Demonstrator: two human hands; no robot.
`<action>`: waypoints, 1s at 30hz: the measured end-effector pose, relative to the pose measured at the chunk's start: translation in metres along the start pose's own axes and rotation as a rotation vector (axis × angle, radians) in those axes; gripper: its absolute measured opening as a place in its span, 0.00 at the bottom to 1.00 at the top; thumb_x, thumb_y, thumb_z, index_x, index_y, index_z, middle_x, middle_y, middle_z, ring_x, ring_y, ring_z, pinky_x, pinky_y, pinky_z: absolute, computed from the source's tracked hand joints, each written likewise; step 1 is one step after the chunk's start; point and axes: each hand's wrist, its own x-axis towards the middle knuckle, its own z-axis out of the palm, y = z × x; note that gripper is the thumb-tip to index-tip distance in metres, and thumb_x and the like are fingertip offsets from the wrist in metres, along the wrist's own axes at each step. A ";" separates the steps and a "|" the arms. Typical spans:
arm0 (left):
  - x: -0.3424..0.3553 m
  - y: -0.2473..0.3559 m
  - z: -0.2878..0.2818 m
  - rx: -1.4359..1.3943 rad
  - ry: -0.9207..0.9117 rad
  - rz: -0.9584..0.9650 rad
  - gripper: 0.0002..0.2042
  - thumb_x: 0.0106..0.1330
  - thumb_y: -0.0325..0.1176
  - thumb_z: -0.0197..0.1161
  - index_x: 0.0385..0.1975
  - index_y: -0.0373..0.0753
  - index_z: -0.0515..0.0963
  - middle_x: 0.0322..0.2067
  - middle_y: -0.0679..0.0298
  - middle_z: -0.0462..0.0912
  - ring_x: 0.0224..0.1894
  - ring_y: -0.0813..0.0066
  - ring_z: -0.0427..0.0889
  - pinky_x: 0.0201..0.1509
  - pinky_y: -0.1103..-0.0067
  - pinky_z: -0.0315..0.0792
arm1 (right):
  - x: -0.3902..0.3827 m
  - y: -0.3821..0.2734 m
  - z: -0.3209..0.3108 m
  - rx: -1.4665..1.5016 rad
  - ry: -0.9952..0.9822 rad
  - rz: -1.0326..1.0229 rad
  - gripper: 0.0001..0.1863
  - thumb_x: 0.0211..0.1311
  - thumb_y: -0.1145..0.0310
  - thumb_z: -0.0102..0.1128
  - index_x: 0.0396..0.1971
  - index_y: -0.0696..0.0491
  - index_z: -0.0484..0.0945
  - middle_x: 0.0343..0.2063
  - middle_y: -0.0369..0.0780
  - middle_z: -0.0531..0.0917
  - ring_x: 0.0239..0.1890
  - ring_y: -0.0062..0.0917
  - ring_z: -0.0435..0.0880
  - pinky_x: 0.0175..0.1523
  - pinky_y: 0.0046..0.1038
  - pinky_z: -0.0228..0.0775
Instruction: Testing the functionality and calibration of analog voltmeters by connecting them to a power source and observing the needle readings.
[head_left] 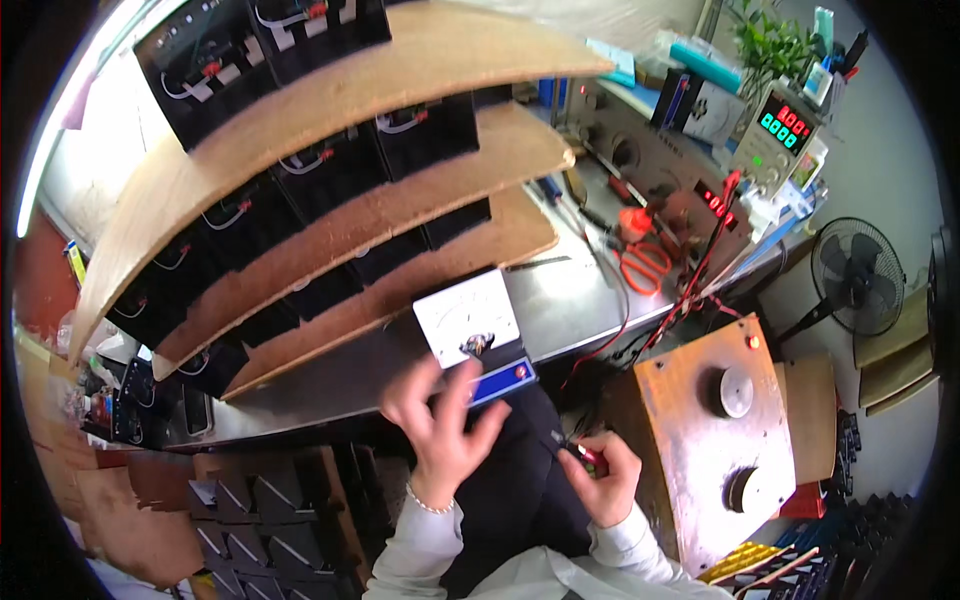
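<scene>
An analog meter with a white face (460,308) and a blue strip (500,382) stands at the steel bench's front edge, with a small opening low on the face. My left hand (445,425) is at the meter's lower left, fingers spread and curved; whether a fingertip touches it is unclear. Below and to the right of the meter, my right hand (608,485) grips a small red-and-black handled tool (583,455) with a metal tip.
Curved wooden shelves (420,50) hold black housings at upper left. The steel bench (570,305) carries orange scissors (645,270), leads and a power supply (770,140). A metal box with knobs (690,400) stands at right, before a fan (855,270). Black parts (260,510) fill the lower left.
</scene>
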 end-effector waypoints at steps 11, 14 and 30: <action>0.041 -0.071 0.019 -0.775 -0.407 -0.350 0.49 0.52 0.31 0.78 0.72 0.38 0.53 0.64 0.48 0.68 0.64 0.56 0.71 0.66 0.65 0.66 | 0.060 -0.044 0.055 -0.042 -0.168 -0.423 0.10 0.48 0.79 0.69 0.29 0.56 0.76 0.22 0.43 0.77 0.24 0.40 0.80 0.29 0.36 0.72; 0.040 -0.070 0.013 -0.733 -0.453 -0.351 0.50 0.55 0.20 0.73 0.75 0.43 0.46 0.65 0.52 0.64 0.65 0.65 0.69 0.68 0.68 0.66 | 0.062 -0.054 0.058 -0.086 -0.185 -0.422 0.10 0.48 0.78 0.68 0.29 0.56 0.75 0.23 0.43 0.78 0.25 0.41 0.81 0.29 0.37 0.72; 0.039 -0.067 0.016 -0.655 -0.424 -0.325 0.51 0.54 0.30 0.75 0.75 0.36 0.46 0.62 0.41 0.69 0.64 0.45 0.71 0.67 0.62 0.64 | 0.050 -0.031 0.055 0.187 -0.159 -0.162 0.16 0.51 0.78 0.76 0.35 0.58 0.75 0.30 0.37 0.82 0.30 0.18 0.83 0.32 0.21 0.74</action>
